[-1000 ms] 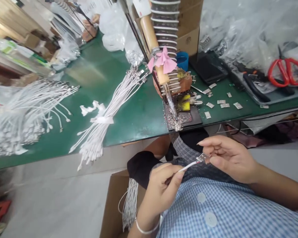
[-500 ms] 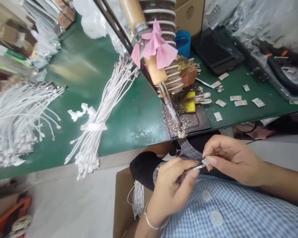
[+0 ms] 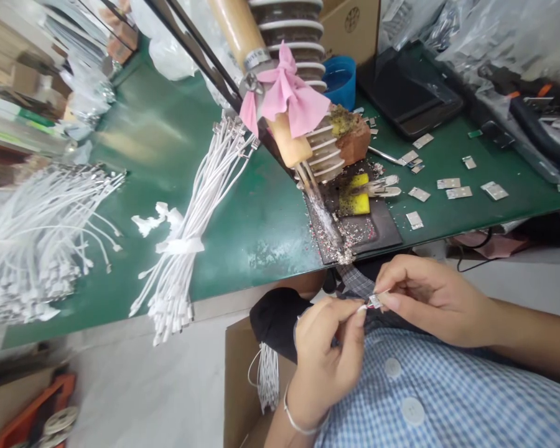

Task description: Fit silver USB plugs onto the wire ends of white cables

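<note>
My left hand (image 3: 333, 348) pinches the end of a white cable (image 3: 361, 309), with thin wires showing at its tip. A small silvery circuit piece (image 3: 374, 302) sits between the fingertips of my right hand (image 3: 429, 298), touching or very near the wire ends. Both hands are over the lap, just below the table edge. Beyond them, a soldering iron (image 3: 320, 202) with a pink cloth tied on it points down at a dark pad (image 3: 387, 230) strewn with solder bits. A yellow sponge (image 3: 360, 194) lies there.
Tied white cables (image 3: 200, 218) and a larger cable heap (image 3: 32, 249) lie on the green table (image 3: 144, 143). Several small boards (image 3: 458, 193) are scattered at right, near a black phone-like device (image 3: 410, 93) and a blue cup (image 3: 340, 84). A cardboard box (image 3: 236, 386) with cables stands below.
My left hand has lowered slightly and its fingertips have drawn back, exposing the wire ends. The circuit piece shows more clearly in my right hand. The view has shifted a little.
</note>
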`<state>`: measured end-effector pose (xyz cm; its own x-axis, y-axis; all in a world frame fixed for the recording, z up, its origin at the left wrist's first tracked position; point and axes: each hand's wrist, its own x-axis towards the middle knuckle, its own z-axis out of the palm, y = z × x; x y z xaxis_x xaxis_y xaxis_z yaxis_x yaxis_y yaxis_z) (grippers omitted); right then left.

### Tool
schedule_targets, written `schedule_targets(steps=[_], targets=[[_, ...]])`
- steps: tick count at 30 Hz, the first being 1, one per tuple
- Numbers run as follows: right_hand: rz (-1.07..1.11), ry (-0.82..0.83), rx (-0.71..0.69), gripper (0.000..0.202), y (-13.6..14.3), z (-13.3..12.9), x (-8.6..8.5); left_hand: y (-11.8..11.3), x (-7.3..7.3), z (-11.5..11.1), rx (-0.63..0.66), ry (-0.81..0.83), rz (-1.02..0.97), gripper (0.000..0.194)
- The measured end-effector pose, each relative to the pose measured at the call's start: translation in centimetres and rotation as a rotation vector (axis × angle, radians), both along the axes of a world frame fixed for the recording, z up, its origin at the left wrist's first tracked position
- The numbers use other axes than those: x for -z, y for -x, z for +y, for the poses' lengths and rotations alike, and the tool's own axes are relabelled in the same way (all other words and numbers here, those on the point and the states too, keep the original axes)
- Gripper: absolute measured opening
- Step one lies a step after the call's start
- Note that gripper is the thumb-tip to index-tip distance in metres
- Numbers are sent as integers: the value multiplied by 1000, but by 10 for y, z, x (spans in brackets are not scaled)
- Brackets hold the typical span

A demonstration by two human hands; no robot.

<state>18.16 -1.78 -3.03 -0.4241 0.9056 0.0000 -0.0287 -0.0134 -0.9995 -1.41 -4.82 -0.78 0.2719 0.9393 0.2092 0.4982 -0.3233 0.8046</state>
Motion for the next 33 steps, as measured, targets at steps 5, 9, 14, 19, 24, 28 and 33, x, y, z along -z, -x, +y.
schedule_targets(steps=[5, 9, 14, 19, 24, 28, 33], targets=[[-210, -390, 74, 9, -4, 5, -4, -4, 1, 2, -42, -52, 106, 17], [-372, -611, 66, 13, -6, 5, -5, -3, 2, 1, -35, -69, 104, 17], [-459, -797, 4, 28, -10, 11, -9, -1, 2, 3, 4, -74, 80, 17], [-542, -854, -134, 29, -16, 16, -11, 1, 3, 4, 48, -71, 113, 18], [-611, -814, -200, 23, -15, 14, -6, 2, 5, 3, 61, -48, 125, 16], [-599, -849, -178, 24, -11, 15, -5, 2, 5, 3, 59, -62, 127, 17], [-523, -752, -116, 18, -17, 18, -9, 6, 4, 4, 49, -84, 86, 19]])
